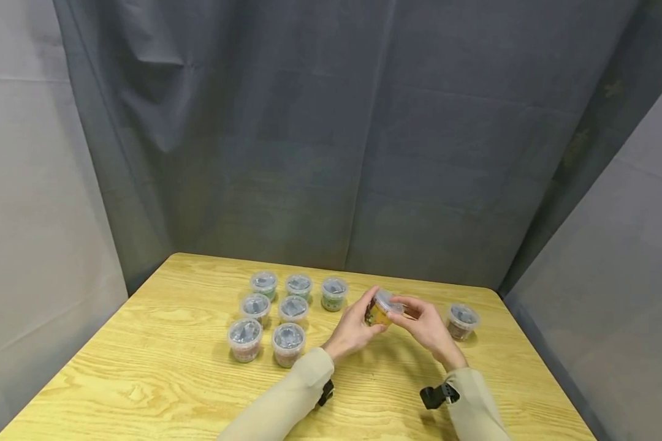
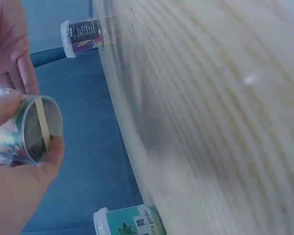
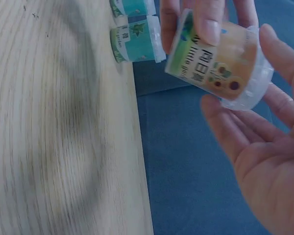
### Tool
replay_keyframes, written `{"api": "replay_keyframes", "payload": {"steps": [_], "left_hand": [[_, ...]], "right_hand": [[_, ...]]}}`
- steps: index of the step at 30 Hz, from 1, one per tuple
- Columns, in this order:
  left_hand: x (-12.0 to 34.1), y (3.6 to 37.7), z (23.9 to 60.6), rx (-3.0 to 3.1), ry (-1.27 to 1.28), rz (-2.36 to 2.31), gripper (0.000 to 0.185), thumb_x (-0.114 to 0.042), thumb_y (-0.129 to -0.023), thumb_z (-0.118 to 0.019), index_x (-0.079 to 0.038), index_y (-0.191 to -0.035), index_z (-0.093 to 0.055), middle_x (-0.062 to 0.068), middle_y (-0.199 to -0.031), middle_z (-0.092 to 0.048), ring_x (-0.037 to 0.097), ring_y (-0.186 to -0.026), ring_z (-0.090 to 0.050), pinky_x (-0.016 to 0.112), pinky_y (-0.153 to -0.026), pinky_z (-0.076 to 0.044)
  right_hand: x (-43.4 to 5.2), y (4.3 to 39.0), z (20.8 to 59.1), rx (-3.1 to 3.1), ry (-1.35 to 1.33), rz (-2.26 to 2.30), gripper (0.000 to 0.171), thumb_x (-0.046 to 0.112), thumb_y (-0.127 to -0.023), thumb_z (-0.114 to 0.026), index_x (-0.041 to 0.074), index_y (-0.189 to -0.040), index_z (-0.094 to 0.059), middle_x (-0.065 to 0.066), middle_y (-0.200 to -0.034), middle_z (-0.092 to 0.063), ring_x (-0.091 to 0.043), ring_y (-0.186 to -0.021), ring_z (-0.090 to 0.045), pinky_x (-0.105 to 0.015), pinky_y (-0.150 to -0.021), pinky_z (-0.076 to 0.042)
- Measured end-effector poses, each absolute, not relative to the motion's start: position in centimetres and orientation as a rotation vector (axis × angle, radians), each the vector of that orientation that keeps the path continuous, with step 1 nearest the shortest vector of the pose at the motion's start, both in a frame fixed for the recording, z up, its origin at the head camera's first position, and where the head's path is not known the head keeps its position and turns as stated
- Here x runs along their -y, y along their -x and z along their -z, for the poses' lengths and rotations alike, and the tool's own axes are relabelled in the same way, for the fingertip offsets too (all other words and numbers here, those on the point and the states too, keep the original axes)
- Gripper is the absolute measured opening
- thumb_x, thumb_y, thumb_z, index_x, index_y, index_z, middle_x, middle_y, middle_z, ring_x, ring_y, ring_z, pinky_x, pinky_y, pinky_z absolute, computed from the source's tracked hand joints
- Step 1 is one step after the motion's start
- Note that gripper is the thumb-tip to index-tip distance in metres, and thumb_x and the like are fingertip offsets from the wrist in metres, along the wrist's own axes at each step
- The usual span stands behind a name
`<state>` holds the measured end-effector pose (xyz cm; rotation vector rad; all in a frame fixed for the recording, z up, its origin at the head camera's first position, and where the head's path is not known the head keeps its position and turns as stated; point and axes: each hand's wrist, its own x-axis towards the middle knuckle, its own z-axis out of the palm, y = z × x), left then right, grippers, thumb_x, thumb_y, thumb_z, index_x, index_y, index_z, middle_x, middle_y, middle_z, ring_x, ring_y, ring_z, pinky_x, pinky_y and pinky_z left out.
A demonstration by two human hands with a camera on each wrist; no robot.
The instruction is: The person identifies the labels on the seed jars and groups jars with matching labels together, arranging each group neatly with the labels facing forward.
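A small plastic cup (image 1: pixel 379 313) with a clear lid and an orange-and-green sunflower label is held tilted above the table. My left hand (image 1: pixel 353 331) grips its body, fingers and thumb around the label. My right hand (image 1: pixel 427 331) holds the lid end, its thumb and fingertips at the rim of the lid (image 3: pixel 257 81). In the left wrist view the bottom of the cup (image 2: pixel 51 117) faces the camera, with a pale strip across it. The right wrist view shows the printed sunflowers and "little garden" lettering.
Left of my hands, several similar lidded cups stand in rows on the wooden table (image 1: pixel 160 343), including a green-labelled cup (image 1: pixel 333 295) at the back and a reddish cup (image 1: pixel 288 346) in front. A purple-labelled cup (image 2: pixel 85 36) stands alone at the right. A dark curtain (image 1: pixel 331 141) hangs behind.
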<state>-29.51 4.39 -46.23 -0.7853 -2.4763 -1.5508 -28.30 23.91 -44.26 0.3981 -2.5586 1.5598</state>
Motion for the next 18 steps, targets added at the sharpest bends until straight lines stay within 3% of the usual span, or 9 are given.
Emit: {"api": "replay_keyframes", "payload": {"steps": [3,7,13,18], "left_hand": [[-4.2,29.5,46.4,2.464,0.781,1.555,0.084,-0.015,-0.089,-0.073,-0.031,-0.155,-0.024,0.007,-0.147,-0.05,0.022,-0.129,-0.053,0.035,-0.103,-0.049],[-4.2,29.5,46.6,2.411,0.748,1.591,0.082,-0.016,-0.087,-0.076,-0.031,-0.153,-0.03,0.006,-0.142,-0.053,0.022,-0.124,-0.056,0.031,-0.097,-0.052],[-4.2,29.5,46.7,2.336,0.704,1.555,0.079,-0.016,-0.085,-0.078,-0.025,-0.151,-0.035,0.006,-0.133,-0.054,0.02,-0.118,-0.056,0.03,-0.095,-0.053],[-4.0,29.6,46.9,2.313,0.698,1.523,0.077,-0.017,-0.086,-0.077,-0.022,-0.151,-0.035,0.008,-0.132,-0.054,0.021,-0.118,-0.055,0.033,-0.099,-0.052]], "right_hand": [[-23.5,28.5,44.2,2.514,-0.408,-1.575,0.039,0.033,-0.088,-0.074,0.007,-0.116,-0.065,-0.017,-0.136,-0.057,-0.037,-0.125,-0.056,-0.048,-0.1,-0.051],[-23.0,28.6,43.9,2.449,-0.332,-1.62,0.034,0.031,-0.087,-0.075,0.002,-0.095,-0.06,-0.018,-0.131,-0.061,-0.033,-0.119,-0.06,-0.038,-0.095,-0.054],[-22.3,28.8,43.3,2.424,-0.231,-1.587,0.039,0.039,-0.085,-0.076,0.005,-0.091,-0.059,-0.015,-0.125,-0.065,-0.028,-0.113,-0.063,-0.023,-0.083,-0.053],[-22.0,29.1,43.3,2.405,-0.169,-1.513,0.042,0.044,-0.081,-0.078,0.007,-0.089,-0.06,-0.012,-0.118,-0.068,-0.025,-0.109,-0.065,-0.023,-0.08,-0.053]]}}
